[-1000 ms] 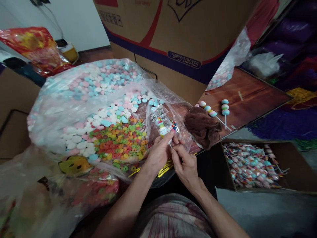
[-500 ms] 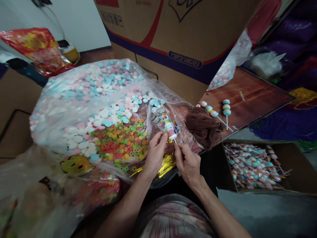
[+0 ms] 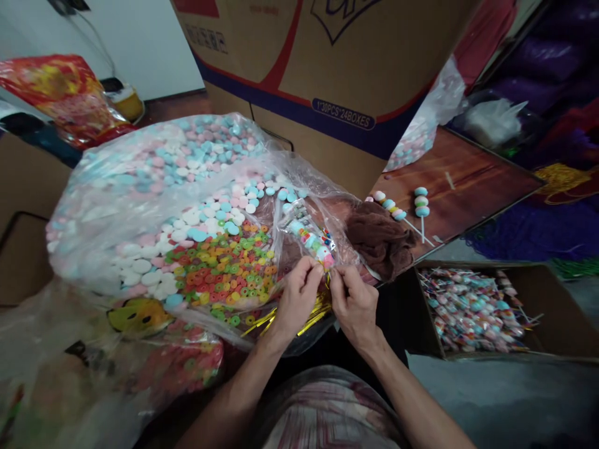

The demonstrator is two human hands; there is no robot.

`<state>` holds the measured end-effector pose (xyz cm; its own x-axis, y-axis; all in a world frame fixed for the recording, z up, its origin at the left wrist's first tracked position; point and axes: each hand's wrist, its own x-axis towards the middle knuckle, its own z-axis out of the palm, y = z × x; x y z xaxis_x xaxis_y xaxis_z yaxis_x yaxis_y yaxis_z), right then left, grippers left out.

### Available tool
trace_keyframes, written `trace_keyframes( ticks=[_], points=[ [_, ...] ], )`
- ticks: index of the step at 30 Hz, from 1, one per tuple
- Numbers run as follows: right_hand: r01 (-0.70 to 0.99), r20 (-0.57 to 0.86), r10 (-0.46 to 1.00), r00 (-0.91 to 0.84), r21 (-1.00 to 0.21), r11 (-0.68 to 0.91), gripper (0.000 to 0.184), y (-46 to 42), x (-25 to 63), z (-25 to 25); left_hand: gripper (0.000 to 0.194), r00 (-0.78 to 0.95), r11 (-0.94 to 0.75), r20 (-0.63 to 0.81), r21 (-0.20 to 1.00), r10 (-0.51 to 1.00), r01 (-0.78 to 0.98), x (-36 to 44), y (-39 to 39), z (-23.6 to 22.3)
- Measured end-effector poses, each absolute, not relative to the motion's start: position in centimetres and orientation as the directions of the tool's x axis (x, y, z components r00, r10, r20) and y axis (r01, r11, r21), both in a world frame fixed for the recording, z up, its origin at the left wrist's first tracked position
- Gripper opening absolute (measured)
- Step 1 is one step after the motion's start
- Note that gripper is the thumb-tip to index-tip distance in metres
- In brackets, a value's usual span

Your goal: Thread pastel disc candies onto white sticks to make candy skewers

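Note:
A candy skewer (image 3: 318,249) of pastel pieces on a stick lies in a clear printed wrapper, pointing away from me. My left hand (image 3: 302,290) pinches the wrapper's near end, thumb against forefinger. Right beside it, my right hand (image 3: 350,299) is closed at the same spot, its fingertips on a thin gold twist tie (image 3: 322,264). The skewer's stick is hidden by my fingers. Under my hands lies a bundle of gold twist ties (image 3: 313,319). To the left, ring candies (image 3: 224,268) and round pastel candies (image 3: 201,224) spill from a large clear bag (image 3: 135,143).
A brown cloth (image 3: 381,240) lies right of the wrapper, near loose candy skewers (image 3: 422,202). A carton (image 3: 547,312) with many wrapped skewers stands low at the right. A large cardboard box (image 3: 290,68) blocks the back. A red packet (image 3: 70,93) is at far left.
The wrapper has been drawn in round the candy's near end, and both hands have come together there. A strip of gold tie now shows between the fingertips. The view has shifted slightly.

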<state>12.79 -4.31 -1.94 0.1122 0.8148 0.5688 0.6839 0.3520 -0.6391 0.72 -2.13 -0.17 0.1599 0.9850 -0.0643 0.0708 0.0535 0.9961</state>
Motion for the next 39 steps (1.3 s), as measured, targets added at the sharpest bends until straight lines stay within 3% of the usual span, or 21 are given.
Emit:
trace_keyframes(
  ticks=[9,12,15,19,25,28,31,37,39],
  points=[
    [0.683,0.575,0.811,0.110,-0.637,0.359,0.014,-4.6,12.0,-2.0,0.022,0.109,0.119,-0.113,0.992,0.988,-0.050,0.7,-2.7,0.0],
    [0.640,0.526,0.843,0.109,-0.687,0.346,0.014,-4.5,12.1,-1.9,0.021,0.118,0.121,-0.113,0.991,0.986,-0.062,1.0,-2.2,-0.1],
    [0.484,0.398,0.913,0.093,-0.819,0.308,0.016,-4.7,12.3,-1.4,0.020,0.103,0.113,-0.102,0.987,0.989,-0.115,1.2,-1.9,-0.1],
    [0.182,0.097,0.994,0.048,-0.979,0.087,0.014,-5.4,12.5,-0.5,0.015,0.050,0.087,-0.082,0.991,0.995,-0.105,1.1,-1.4,-0.2],
    [-0.261,-0.173,0.985,0.027,-0.952,-0.160,0.022,-5.8,12.4,-0.1,0.009,0.022,-0.035,0.031,0.979,0.999,0.203,0.9,-1.6,-0.7],
    [-0.272,-0.175,0.983,0.054,-0.950,-0.154,0.023,-5.5,12.4,0.2,0.013,0.059,-0.094,0.079,0.939,0.995,0.331,1.1,-2.5,-0.8],
    [-0.254,-0.161,0.984,0.079,-0.958,-0.137,0.024,-5.2,12.5,0.5,0.016,0.160,-0.141,0.091,0.931,0.983,0.336,1.0,-3.4,-0.7],
    [-0.181,-0.119,0.989,0.086,-0.978,-0.102,0.027,-4.8,12.8,0.1,0.012,0.262,-0.010,-0.030,0.989,0.965,0.149,-0.9,-2.9,-0.1],
    [-0.134,-0.094,0.991,0.095,-0.988,-0.081,0.027,-4.9,12.7,0.0,0.021,0.277,0.088,-0.088,0.996,0.957,0.013,-1.2,-2.5,0.0]
  ],
)
